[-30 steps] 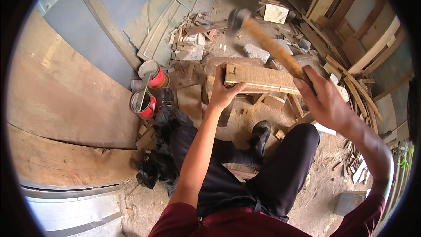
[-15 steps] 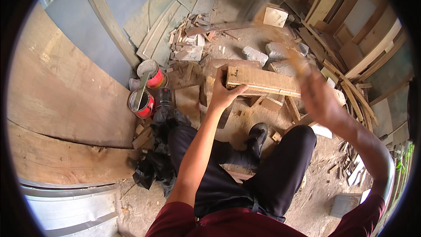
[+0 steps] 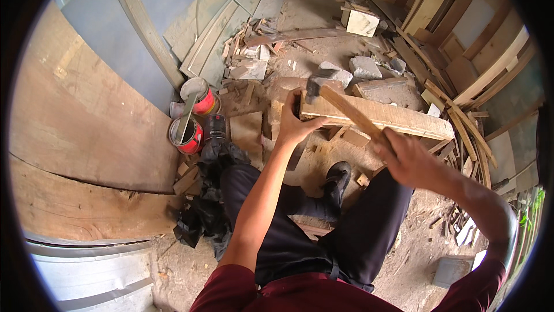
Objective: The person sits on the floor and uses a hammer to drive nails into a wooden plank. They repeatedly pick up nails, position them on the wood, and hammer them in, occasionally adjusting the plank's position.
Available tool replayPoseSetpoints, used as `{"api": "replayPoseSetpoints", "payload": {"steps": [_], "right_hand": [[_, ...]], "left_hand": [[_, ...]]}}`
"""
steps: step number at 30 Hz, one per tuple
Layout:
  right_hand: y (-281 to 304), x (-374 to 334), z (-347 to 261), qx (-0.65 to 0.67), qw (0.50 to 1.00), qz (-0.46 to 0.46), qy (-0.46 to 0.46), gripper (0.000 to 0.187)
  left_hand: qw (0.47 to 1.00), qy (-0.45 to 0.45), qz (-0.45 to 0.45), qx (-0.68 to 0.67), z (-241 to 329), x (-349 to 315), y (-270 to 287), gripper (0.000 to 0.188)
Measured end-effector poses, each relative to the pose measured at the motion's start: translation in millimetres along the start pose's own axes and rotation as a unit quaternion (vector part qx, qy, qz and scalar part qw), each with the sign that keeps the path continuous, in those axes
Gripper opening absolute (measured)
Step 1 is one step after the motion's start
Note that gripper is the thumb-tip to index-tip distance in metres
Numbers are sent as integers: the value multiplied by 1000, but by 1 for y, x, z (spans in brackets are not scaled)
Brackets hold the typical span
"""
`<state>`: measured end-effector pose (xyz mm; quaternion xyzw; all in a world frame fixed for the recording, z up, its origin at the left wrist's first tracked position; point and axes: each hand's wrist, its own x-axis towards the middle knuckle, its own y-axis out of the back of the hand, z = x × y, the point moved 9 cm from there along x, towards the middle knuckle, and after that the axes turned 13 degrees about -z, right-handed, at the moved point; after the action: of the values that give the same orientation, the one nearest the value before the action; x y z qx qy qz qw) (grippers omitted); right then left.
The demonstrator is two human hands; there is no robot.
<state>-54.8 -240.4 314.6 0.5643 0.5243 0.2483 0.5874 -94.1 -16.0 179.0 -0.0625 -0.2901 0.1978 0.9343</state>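
Observation:
My left hand (image 3: 295, 123) grips the left end of a thick wooden block (image 3: 392, 115), thumb along its near side and fingers behind the end. The block lies roughly level across in front of my knees. In my right hand (image 3: 407, 159) is a hammer (image 3: 355, 113), held by its wooden handle. Its dark metal head is down at the block's left end, close to my left fingers. The head covers the spot where a bent nail showed earlier, so I cannot see the nail now.
Paint cans (image 3: 187, 136) stand on the left beside a black plastic bag (image 3: 210, 208). Concrete lumps (image 3: 365, 67) and wood scraps lie beyond the block. Planks (image 3: 461, 130) are piled on the right, and large plywood sheets (image 3: 92, 133) lean at the left.
My right hand has swung the hammer down from a raised, blurred position to the block's left end. My left hand and the block have stayed in place.

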Motion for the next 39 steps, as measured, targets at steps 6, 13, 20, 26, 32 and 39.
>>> {"api": "replayPoseSetpoints", "payload": {"steps": [6,13,20,26,32,39], "right_hand": [[86,-23,-7,320,933,162,36,23],[2,-3,37,486,850,88,183,34],[97,-22,-24,265,949,172,18,21],[5,-19,5,-19,993,107,51,18],[71,-20,-19,292,942,162,42,24],[-2,-10,-5,46,993,89,58,26]], "left_hand": [[1000,-11,-1,-13,9,0,0,78],[1000,-17,-8,19,-2,2,-8,89],[1000,-13,12,15,-2,-5,12,92],[1000,10,0,8,-10,-1,-6,84],[1000,-22,10,0,4,-9,5,78],[999,-13,5,31,6,-8,-3,72]]}}
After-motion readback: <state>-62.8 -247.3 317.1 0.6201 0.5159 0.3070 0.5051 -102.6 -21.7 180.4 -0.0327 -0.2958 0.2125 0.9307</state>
